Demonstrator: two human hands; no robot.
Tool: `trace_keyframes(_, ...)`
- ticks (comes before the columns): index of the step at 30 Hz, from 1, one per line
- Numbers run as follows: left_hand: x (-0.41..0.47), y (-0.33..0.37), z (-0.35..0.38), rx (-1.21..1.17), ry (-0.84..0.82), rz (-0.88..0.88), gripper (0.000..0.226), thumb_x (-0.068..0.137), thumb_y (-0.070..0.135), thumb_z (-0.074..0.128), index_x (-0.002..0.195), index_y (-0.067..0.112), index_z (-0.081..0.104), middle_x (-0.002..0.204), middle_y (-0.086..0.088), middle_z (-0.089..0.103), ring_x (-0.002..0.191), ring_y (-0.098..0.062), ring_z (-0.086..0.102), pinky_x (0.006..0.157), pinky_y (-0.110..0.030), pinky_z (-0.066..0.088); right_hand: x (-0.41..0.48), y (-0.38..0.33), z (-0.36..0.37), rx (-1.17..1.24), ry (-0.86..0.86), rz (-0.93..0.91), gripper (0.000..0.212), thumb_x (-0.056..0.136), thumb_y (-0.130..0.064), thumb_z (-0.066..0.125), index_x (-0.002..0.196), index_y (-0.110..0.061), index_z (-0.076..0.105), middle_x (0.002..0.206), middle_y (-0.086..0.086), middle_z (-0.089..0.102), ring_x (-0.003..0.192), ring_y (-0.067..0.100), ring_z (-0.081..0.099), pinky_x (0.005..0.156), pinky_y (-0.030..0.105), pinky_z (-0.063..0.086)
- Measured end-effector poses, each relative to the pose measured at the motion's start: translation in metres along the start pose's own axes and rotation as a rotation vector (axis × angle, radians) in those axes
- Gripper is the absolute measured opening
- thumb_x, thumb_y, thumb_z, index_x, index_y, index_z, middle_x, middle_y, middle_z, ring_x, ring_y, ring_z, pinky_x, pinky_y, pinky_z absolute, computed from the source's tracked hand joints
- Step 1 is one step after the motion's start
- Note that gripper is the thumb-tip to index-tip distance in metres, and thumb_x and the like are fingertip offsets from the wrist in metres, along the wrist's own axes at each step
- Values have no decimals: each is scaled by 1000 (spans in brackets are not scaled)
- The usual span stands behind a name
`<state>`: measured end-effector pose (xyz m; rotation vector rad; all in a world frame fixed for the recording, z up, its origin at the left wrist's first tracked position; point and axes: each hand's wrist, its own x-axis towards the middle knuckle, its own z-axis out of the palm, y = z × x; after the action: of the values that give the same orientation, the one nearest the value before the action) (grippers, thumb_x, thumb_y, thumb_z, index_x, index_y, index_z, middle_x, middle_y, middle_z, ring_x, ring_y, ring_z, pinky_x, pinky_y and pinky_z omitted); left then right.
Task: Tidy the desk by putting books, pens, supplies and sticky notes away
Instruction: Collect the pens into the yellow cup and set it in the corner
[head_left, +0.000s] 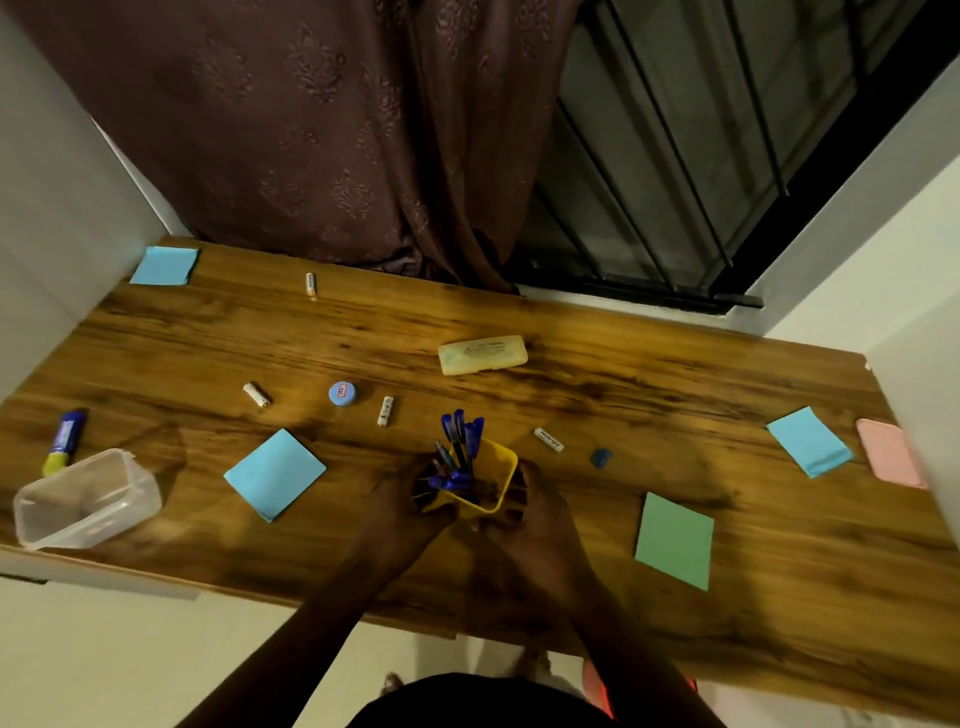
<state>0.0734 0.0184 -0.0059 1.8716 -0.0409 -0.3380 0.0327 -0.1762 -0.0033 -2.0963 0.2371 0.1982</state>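
A yellow pen cup stands near the desk's front middle with several blue pens sticking out of it. My left hand holds a bunch of blue pens at the cup's left rim. My right hand grips the cup's right side. Blue sticky pads lie at the back left, front left and right. A green pad and a pink pad lie on the right.
A clear plastic box stands open at the front left beside a blue-and-yellow glue stick. Several batteries, a round blue sharpener, a blue eraser and a pale pencil case lie scattered on the wooden desk.
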Motion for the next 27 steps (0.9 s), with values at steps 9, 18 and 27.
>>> trace_keyframes(9, 23, 31, 20, 19, -63, 94, 48, 76, 15, 88, 117, 31, 67, 110, 16, 75, 106, -3, 70, 91, -27, 57, 11, -7, -39, 137, 71, -3, 80, 76, -18, 89, 146, -25, 49, 128, -14, 68, 114, -3, 66, 96, 27, 58)
trace_keyframes(18, 81, 114, 115, 64, -93, 223, 47, 76, 12, 88, 114, 31, 69, 102, 22, 75, 98, 5, 70, 84, -12, 54, 45, 20, -164, 169, 180, -31, 68, 76, -5, 85, 137, -23, 61, 112, -14, 71, 102, -13, 64, 73, -1, 45)
trace_keyframes(27, 152, 172, 258, 39, -161, 282, 40, 79, 8, 84, 115, 19, 71, 104, 12, 77, 96, 2, 72, 79, -13, 52, 79, 83, -299, 124, 343, -54, 54, 78, -4, 79, 128, -23, 68, 105, -12, 76, 92, -9, 69, 74, 8, 49)
